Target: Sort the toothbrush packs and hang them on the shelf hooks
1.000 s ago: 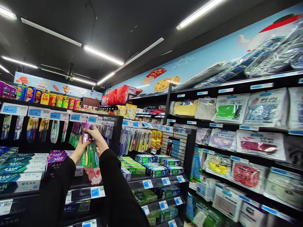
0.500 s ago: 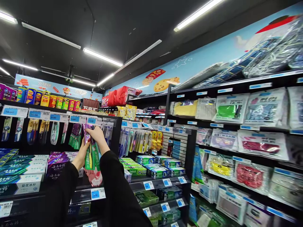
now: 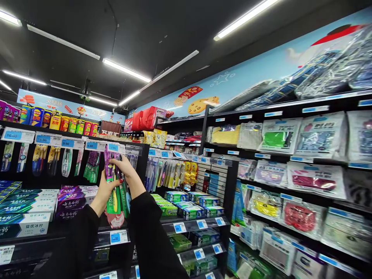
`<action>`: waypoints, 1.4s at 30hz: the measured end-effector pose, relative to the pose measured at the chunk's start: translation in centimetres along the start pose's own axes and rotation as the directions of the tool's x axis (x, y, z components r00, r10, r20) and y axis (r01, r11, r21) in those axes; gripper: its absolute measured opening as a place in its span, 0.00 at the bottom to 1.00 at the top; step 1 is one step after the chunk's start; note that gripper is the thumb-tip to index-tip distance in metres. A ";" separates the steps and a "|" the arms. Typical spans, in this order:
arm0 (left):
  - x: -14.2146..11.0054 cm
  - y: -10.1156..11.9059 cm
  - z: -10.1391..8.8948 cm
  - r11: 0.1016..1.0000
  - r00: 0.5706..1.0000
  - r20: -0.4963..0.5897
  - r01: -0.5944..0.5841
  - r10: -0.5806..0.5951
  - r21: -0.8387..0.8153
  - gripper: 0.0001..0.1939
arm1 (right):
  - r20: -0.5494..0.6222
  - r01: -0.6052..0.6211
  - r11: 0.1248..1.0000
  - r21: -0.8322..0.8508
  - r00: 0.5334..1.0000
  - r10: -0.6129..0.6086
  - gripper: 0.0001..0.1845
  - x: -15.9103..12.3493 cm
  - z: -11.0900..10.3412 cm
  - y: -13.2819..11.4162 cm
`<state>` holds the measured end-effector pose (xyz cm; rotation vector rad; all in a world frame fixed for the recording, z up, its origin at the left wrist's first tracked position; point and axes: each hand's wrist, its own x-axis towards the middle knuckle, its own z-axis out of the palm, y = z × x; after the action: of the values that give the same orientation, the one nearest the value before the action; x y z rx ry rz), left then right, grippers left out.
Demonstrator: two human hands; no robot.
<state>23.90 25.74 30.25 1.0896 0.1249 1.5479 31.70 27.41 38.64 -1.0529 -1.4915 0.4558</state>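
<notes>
Packaged toothbrushes (image 3: 114,204) in green and purple, marked DARLIE, are between my two hands in front of the shelf. My left hand (image 3: 105,189) pinches the front pack from its left side, thumb laid across it. From the right, my right hand (image 3: 130,173) is closed around the packs, with its fingertips near their purple upper part. Right above them sits a price tag (image 3: 113,147). Similar green and purple toothbrush packs (image 3: 92,167) hang just to the left. A pink package (image 3: 115,221) shows below the packs.
Toothpaste boxes (image 3: 35,209) are stacked at the left, and purple boxes (image 3: 74,203) stand beside them. Green DARLIE boxes (image 3: 167,208) lie on the shelf to the right. More toothbrushes (image 3: 165,173) hang behind. Bagged goods (image 3: 279,133) fill the right-hand shelving.
My left hand has shifted up and right, its thumb now over the front pack. My right hand has moved slightly right and down. The packs have moved slightly with them.
</notes>
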 end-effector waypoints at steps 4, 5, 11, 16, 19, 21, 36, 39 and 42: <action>-0.4 0.5 0.2 0.999 1.000 -0.001 0.001 -0.001 0.053 0.31 | 0.028 0.000 0.992 0.122 1.000 -0.004 0.17 -1.2 -0.1 -0.4; -0.4 0.7 0.3 0.998 1.000 0.000 -0.001 0.001 0.064 0.31 | 0.028 0.000 0.990 0.142 1.000 -0.004 0.16 -1.4 -0.1 -0.4; -1.4 1.9 0.6 0.993 1.000 0.021 -0.010 0.008 0.121 0.30 | 0.000 0.010 0.979 0.203 1.000 -0.010 0.15 -2.5 -0.2 -0.5; -4.1 2.1 -0.2 0.985 0.999 0.042 -0.018 0.011 0.171 0.35 | -0.068 0.029 0.984 0.177 0.998 -0.017 0.19 -5.9 0.3 -0.3; -7.8 1.6 -2.3 0.975 1.000 0.007 0.021 -0.023 0.221 0.38 | -0.110 0.018 0.989 0.146 0.994 -0.002 0.20 -9.8 2.0 0.7; -11.3 1.1 -4.5 0.968 0.991 -0.086 0.116 -0.099 0.224 0.40 | -0.130 -0.012 0.995 0.103 0.991 0.026 0.22 -13.2 3.9 1.8; -36.9 9.6 -14.3 0.776 0.640 -0.589 0.630 -0.494 0.033 0.38 | 0.219 -0.548 0.818 0.176 0.832 0.510 0.19 -40.0 15.6 4.2; -39.2 10.7 -14.8 0.778 0.613 -0.635 0.627 -0.469 0.031 0.38 | 0.203 -0.612 0.596 0.520 0.766 0.610 0.15 -40.8 16.5 4.4; -40.7 12.3 -16.0 0.762 0.558 -0.645 0.645 -0.522 -0.058 0.38 | 0.408 -0.614 0.189 0.766 0.692 0.596 0.12 -40.9 16.6 5.0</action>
<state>-0.58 -4.01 6.24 0.5078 1.0301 1.2133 13.78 1.55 7.24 -0.7027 -0.5185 1.6411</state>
